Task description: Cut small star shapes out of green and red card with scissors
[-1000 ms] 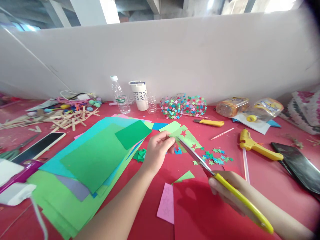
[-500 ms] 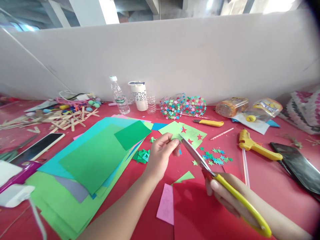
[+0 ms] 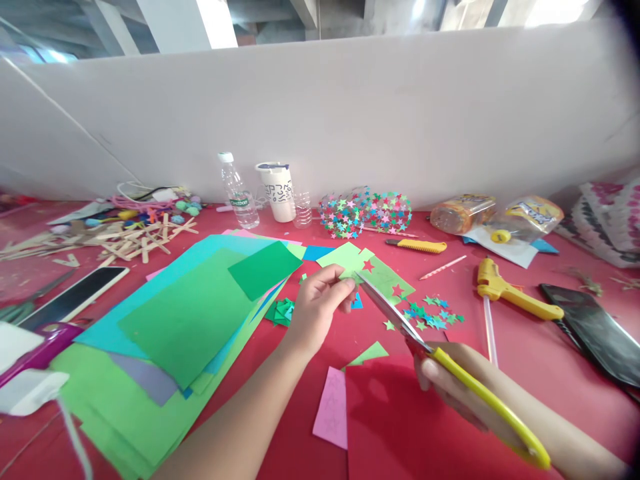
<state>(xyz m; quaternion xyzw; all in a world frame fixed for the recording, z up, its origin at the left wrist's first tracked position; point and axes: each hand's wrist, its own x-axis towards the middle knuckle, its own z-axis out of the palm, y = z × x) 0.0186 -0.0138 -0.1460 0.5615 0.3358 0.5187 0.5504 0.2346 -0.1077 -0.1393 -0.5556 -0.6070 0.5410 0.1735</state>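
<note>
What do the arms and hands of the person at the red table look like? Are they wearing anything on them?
The left hand and right hand are gloveless. The left forearm and right forearm look slim, with no sleeves, watch or bracelet showing. Some right fingers are hidden.

Bright; glare upper right; edges stretched, soft.

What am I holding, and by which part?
Your right hand grips scissors by the yellow handle; your left hand pinches green paper, apparently by its edge.
</note>
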